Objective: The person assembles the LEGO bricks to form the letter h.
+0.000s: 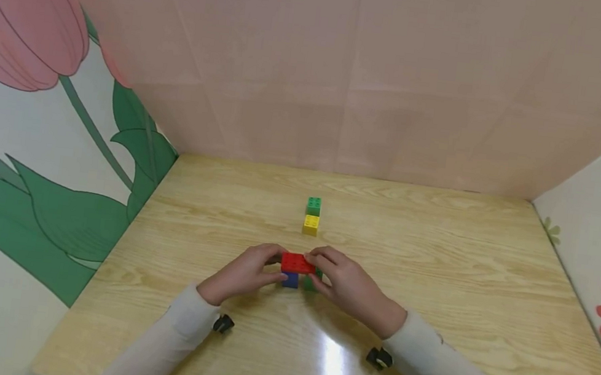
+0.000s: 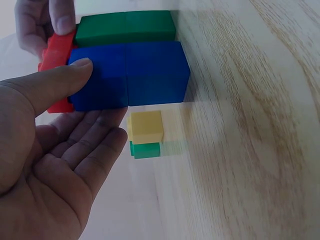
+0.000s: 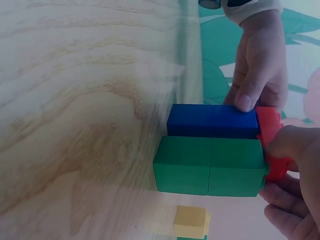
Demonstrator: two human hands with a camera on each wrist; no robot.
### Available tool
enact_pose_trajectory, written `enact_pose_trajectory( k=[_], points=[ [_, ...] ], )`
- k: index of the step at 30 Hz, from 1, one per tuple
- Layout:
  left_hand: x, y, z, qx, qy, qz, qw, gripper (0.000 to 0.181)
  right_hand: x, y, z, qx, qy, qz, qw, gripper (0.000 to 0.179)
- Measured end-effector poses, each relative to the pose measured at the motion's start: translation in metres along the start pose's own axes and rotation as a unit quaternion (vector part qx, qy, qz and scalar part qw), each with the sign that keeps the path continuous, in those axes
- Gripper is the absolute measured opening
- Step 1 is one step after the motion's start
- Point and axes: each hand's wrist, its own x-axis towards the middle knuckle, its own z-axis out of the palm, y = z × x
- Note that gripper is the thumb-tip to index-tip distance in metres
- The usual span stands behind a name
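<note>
Two blue bricks [image 2: 155, 75], one on the other, stand on the table beside a like stack of two green bricks [image 3: 185, 167]. Across the top of both stacks lies a red brick [image 1: 294, 263], its green-side end slightly raised, with green studs showing beneath it in the right wrist view. My left hand [image 1: 246, 271] holds the upper blue brick, thumb on the near face and fingers behind. With thumb and fingers, my right hand [image 1: 347, 286] pinches the red brick at its right end.
Farther back on the wooden table [image 1: 438, 246] stand a yellow brick [image 1: 310, 226] and, just behind it, a green brick [image 1: 314, 205]. A pinkish sheet [image 1: 344, 93] rises at the table's back edge. Walls with painted flowers flank both sides.
</note>
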Motion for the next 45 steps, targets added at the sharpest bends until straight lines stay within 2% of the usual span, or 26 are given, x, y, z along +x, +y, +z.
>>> enact_pose_trajectory(
  k=[11, 20, 36, 45],
  points=[
    [-0.0004, -0.0021, 0.0004, 0.007, 0.002, 0.002, 1.0000, 0.036, 0.0014, -0.0046, -0.0006, 0.002, -0.004, 0.022, 0.9997, 0.032],
    [-0.0002, -0.0015, -0.0005, 0.007, 0.000, 0.000, 1.0000, 0.035, -0.0005, -0.0065, 0.0005, -0.020, -0.003, 0.020, 0.9996, 0.035],
    [0.0018, -0.0019, -0.0007, 0.006, -0.006, -0.002, 1.0000, 0.036, -0.0015, -0.0048, 0.0000, -0.012, -0.007, 0.026, 0.9996, 0.034],
    [0.0008, -0.0021, -0.0008, 0.013, -0.004, 0.002, 0.9999, 0.035, -0.0017, -0.0051, 0.0007, -0.028, -0.013, 0.020, 0.9993, 0.043]
  ],
)
